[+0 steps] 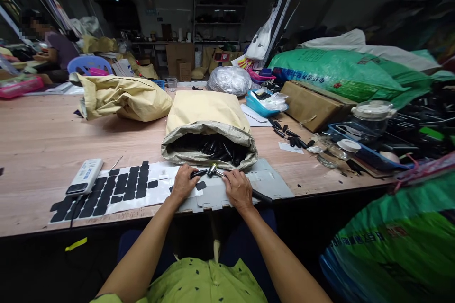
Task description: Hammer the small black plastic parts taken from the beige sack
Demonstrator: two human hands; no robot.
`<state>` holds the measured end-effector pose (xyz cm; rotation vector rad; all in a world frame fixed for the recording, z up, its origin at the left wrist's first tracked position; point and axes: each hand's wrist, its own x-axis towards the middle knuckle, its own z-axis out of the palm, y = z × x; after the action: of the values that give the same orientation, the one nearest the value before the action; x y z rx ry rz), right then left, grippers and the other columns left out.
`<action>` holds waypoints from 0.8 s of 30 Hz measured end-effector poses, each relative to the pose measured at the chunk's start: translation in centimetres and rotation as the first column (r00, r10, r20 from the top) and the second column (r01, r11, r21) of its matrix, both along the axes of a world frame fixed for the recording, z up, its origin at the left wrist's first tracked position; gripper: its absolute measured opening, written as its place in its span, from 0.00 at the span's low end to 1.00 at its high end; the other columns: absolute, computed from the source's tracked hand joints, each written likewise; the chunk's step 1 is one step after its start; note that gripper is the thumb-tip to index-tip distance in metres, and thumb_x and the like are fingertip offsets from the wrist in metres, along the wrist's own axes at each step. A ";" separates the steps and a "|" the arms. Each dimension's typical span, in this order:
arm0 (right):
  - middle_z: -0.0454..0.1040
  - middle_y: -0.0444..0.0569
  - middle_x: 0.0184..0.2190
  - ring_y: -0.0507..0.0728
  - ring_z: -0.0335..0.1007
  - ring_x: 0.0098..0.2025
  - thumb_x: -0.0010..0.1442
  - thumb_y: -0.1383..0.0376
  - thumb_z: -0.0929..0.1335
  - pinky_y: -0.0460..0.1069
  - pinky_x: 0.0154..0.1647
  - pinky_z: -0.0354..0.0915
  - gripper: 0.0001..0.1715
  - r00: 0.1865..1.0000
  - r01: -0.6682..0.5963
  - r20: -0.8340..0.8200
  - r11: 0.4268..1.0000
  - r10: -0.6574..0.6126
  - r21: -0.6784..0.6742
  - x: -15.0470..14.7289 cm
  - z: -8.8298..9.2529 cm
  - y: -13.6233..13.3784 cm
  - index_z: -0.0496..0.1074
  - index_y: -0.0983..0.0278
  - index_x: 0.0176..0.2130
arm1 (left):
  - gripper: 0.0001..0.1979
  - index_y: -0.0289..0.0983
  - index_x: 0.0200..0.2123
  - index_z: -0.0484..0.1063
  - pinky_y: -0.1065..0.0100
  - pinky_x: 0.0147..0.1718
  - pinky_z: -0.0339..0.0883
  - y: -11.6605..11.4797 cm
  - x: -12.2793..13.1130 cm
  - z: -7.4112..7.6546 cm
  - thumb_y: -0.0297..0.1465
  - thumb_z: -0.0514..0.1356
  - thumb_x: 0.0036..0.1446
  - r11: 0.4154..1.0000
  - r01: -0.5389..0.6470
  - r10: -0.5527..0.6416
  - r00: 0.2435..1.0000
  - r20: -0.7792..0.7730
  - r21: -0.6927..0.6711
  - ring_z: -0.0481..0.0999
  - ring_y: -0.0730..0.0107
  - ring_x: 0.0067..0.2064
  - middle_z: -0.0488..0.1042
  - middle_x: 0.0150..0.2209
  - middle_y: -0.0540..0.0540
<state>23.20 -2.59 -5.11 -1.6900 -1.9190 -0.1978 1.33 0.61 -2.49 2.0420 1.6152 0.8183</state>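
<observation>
My left hand (184, 182) is closed on a slim black part (199, 173) just above the grey board (273, 180). In my right hand (239, 188) is a small hammer (212, 170), its metal head pointing left near the black part and its dark handle running out past my palm. Right behind both hands lies a tan paper sack (209, 109) with its mouth toward me, full of black parts (220, 147). White backing sheets (142, 184) with rows of black stickers (121, 184) lie left of my left hand, and one loose sticker (201, 185) lies between the hands.
A white power bank (85, 176) with a cable sits at left. Behind it rests another tan sack (128, 97). At right are scattered black parts (287, 132), a cardboard box (313, 104), a lidded jar (371, 116) and big green bags (341, 68). A person sits far left.
</observation>
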 end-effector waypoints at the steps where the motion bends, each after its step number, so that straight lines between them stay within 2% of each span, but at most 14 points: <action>1: 0.73 0.49 0.36 0.57 0.63 0.38 0.66 0.63 0.63 0.50 0.39 0.57 0.12 1.000 0.003 -0.006 1.000 -0.003 0.009 0.0 0.0 0.0 0.75 0.60 0.42 | 0.09 0.41 0.40 0.78 0.62 0.44 0.66 0.0 0.1 0.0 0.27 0.63 0.54 1.000 -0.001 0.000 1.000 -0.007 -0.019 0.70 0.62 0.44 0.73 0.37 0.47; 4: 0.74 0.50 0.37 0.57 0.66 0.38 0.68 0.62 0.60 0.50 0.40 0.59 0.15 0.997 0.029 -0.076 0.998 -0.025 0.050 0.0 0.4 -0.3 0.75 0.62 0.43 | 0.09 0.41 0.40 0.79 0.62 0.45 0.63 0.0 1.0 0.3 0.28 0.64 0.54 0.999 0.004 -0.006 0.999 -0.045 -0.042 0.69 0.62 0.43 0.74 0.37 0.47; 7: 0.74 0.51 0.39 0.56 0.69 0.41 0.69 0.60 0.58 0.48 0.40 0.63 0.18 0.973 0.049 -0.231 0.995 -0.029 0.083 -0.1 1.2 -1.1 0.74 0.62 0.46 | 0.10 0.44 0.41 0.79 0.62 0.46 0.61 -0.1 1.8 0.5 0.30 0.65 0.54 0.998 0.010 -0.014 0.998 -0.062 -0.054 0.69 0.63 0.44 0.75 0.38 0.49; 12: 0.75 0.51 0.40 0.56 0.72 0.43 0.69 0.59 0.58 0.49 0.45 0.66 0.19 0.921 -0.070 -0.383 0.997 0.076 0.031 -0.8 2.4 -2.4 0.73 0.62 0.48 | 0.10 0.44 0.40 0.80 0.63 0.46 0.60 0.0 2.0 0.8 0.32 0.67 0.52 0.993 0.004 -0.005 1.000 -0.012 -0.118 0.70 0.63 0.43 0.76 0.37 0.50; 17: 0.75 0.51 0.43 0.56 0.72 0.44 0.69 0.60 0.58 0.49 0.45 0.67 0.21 0.925 -0.109 -0.369 0.994 0.095 -0.018 -2.1 3.2 -3.1 0.72 0.59 0.54 | 0.09 0.44 0.38 0.80 0.63 0.46 0.61 0.0 1.9 0.9 0.31 0.67 0.51 0.988 0.006 -0.003 1.000 0.022 -0.153 0.70 0.63 0.44 0.77 0.37 0.50; 24: 0.72 0.47 0.32 0.53 0.71 0.34 0.69 0.62 0.58 0.45 0.34 0.65 0.22 0.973 -0.078 -0.221 0.994 0.060 -0.072 -2.5 3.0 -3.4 0.73 0.57 0.56 | 0.10 0.45 0.39 0.81 0.62 0.47 0.61 0.0 2.1 0.9 0.32 0.66 0.51 0.988 -0.007 0.005 1.000 -0.013 -0.157 0.70 0.61 0.45 0.76 0.38 0.50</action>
<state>20.66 -5.96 -2.14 -1.6194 -1.8375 0.0910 3.45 0.64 -1.60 1.9366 1.6388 0.6597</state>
